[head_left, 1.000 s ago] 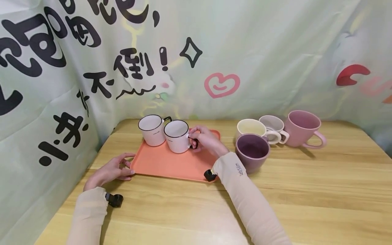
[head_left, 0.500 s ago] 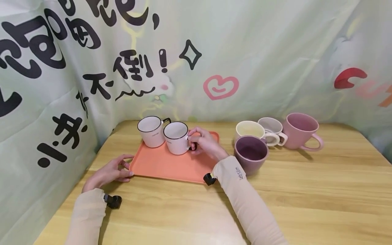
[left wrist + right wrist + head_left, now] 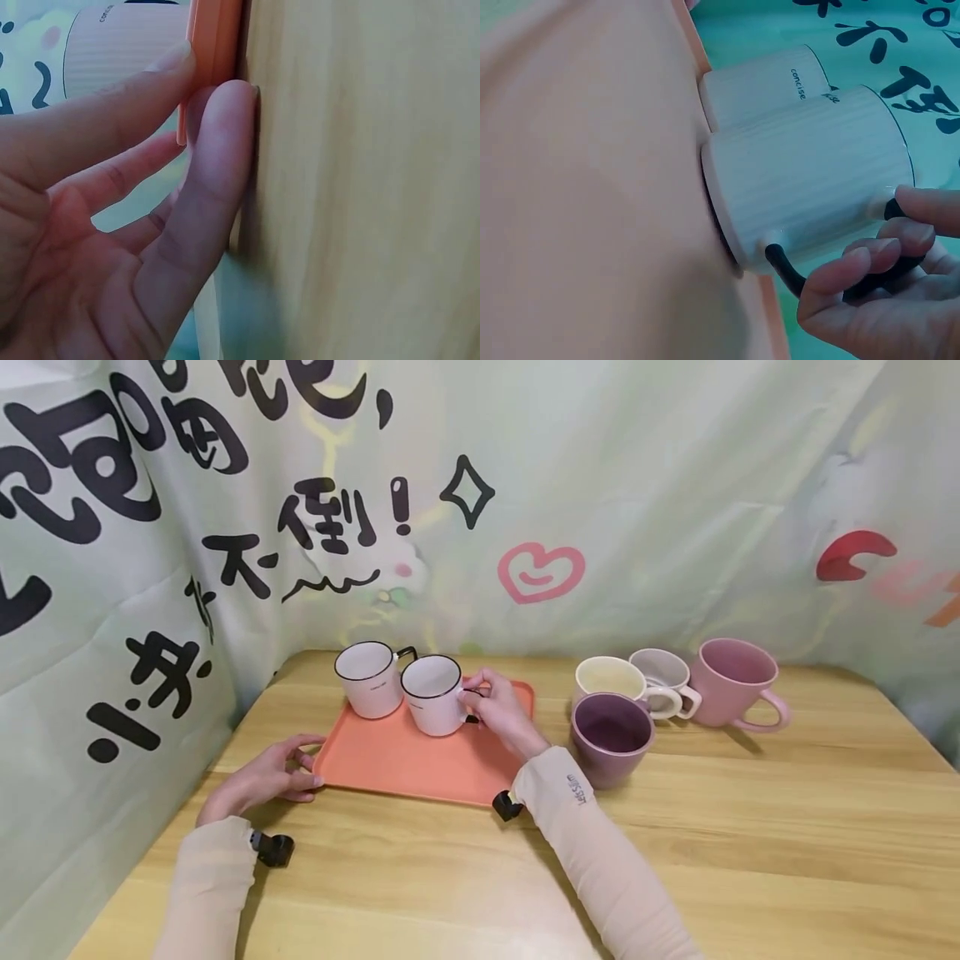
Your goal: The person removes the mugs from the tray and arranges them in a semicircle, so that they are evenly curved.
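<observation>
An orange tray lies on the table with two white mugs standing on it. My left hand is at the tray's left corner; in the left wrist view, the thumb lies on the rim and a finger sits underneath, pinching it. The right hand holds the front white mug by its black handle, fingers curled round it. This mug is upright, its base at the tray surface. Close behind its left side stands the other white mug, black-rimmed too, with its handle pointing back right.
Right of the tray, a purple cup stands in front of a cream mug. A grey-white mug and a large pink mug are beside them. A printed curtain hangs behind the wooden table.
</observation>
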A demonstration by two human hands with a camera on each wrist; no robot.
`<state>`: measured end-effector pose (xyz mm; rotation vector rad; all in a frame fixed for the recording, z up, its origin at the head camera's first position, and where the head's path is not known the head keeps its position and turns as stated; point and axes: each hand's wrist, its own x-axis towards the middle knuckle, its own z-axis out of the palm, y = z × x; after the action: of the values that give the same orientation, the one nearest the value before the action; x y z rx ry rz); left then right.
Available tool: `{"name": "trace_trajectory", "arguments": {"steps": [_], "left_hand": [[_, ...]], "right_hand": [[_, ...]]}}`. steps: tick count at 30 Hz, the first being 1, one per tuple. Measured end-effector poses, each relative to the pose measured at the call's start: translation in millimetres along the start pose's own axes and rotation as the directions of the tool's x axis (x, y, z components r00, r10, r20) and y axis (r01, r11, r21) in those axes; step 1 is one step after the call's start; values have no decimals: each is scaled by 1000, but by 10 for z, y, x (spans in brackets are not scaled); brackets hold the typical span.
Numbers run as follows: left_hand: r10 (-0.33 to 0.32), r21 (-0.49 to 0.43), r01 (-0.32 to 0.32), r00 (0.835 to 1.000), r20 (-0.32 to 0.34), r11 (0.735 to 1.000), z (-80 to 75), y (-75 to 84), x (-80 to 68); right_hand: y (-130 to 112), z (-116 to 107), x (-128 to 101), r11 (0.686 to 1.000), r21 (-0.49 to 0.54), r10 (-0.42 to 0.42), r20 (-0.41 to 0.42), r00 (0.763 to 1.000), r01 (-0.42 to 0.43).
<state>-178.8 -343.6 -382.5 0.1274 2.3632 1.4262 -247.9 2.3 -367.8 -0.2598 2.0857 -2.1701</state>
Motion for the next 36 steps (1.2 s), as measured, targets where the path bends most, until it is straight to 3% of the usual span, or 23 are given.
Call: {"name": "trace_trajectory", "arguments": {"steps": [9,24,36], "left_hand": [[7,12,-7,1000,0,1000,-19,9,-43],[6,7,-6,1000,9,1000,-22,-16,-21],[-9,7,9,1000,17,1000,-10,-7,4]], "right_hand": [[-318,-78,-54,998,-5,-62,22,998,62],[-998,-223,-127,999,-45,-17,20,1000,18],[-1156,-428,-142,996,-85,-29,-14,999,28]]}}
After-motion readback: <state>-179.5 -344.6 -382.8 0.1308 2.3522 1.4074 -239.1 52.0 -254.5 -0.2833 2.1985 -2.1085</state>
